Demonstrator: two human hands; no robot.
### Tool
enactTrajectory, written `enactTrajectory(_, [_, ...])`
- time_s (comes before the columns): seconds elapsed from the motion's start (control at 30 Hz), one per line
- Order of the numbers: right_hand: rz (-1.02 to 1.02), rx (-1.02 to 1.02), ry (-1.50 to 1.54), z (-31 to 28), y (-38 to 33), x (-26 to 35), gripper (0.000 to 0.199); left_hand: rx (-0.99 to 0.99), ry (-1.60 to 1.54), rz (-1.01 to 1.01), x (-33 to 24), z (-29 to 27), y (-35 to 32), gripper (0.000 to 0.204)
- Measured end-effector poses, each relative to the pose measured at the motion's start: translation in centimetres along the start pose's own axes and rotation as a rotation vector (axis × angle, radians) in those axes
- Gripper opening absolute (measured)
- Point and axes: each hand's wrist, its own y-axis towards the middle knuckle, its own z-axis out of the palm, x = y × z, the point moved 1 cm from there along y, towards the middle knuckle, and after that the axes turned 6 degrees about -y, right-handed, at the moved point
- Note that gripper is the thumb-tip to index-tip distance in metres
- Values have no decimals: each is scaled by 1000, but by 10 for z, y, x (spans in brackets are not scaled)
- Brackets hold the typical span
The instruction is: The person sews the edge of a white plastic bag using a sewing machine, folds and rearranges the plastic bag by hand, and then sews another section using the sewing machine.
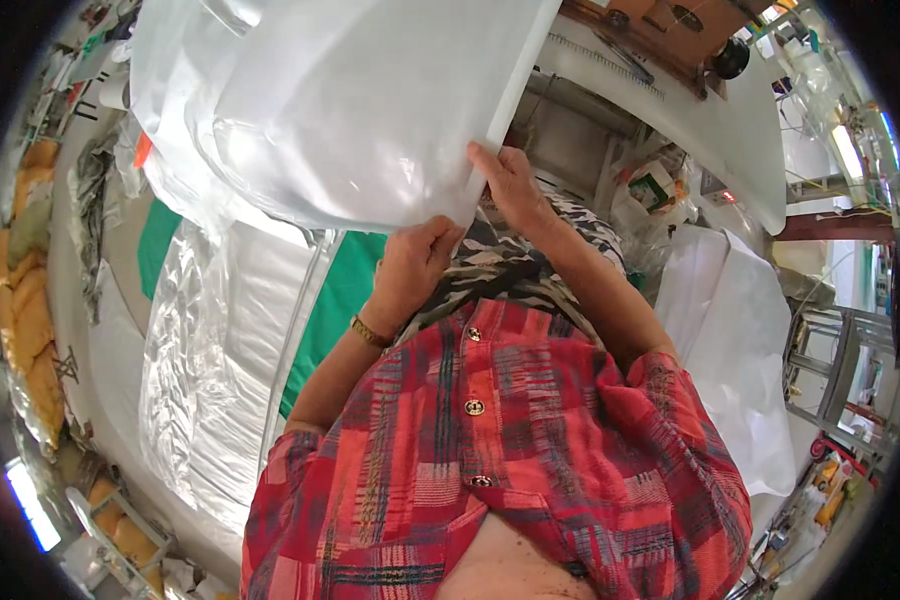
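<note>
A large sheet of translucent white plastic film (340, 110) spreads out in front of me, its right edge folded into a narrow strip. Near its lower right corner my left hand (415, 262) is closed on the film's near edge, the fingers curled. My right hand (513, 188) pinches the right edge a little farther up, thumb and fingers together. The film's corner lies between the two hands, over my camouflage trousers (490, 265). The undersides of both hands' grips are hidden.
Left of me lies a stack of shiny clear film (220, 350) beside a green strip (330, 300). A brown machine with a black knob (732, 58) stands on a white table (770, 150) at the far right. More white film (720, 340) hangs at my right, near a metal frame (830, 365).
</note>
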Motion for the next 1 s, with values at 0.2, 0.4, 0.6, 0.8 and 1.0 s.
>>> enactTrajectory(0.2, [76,170,18,3,-6,-9,47,31,149,-3,-32,-14,-18,21])
enactTrajectory(0.4, [181,139,101,10,-14,8,45,-157,406,702,-44,-18,-22,40])
enactTrajectory(0.6, [104,211,138,18,-31,53,39,-129,491,803,-12,-32,0,40])
enactTrajectory(0.8, [109,135,393,29,-32,29,33,-121,473,1048,-11,-45,19,36])
enactTrajectory(1.0, [128,56,146,21,-17,12,38,-68,566,981,-9,-47,22,35])
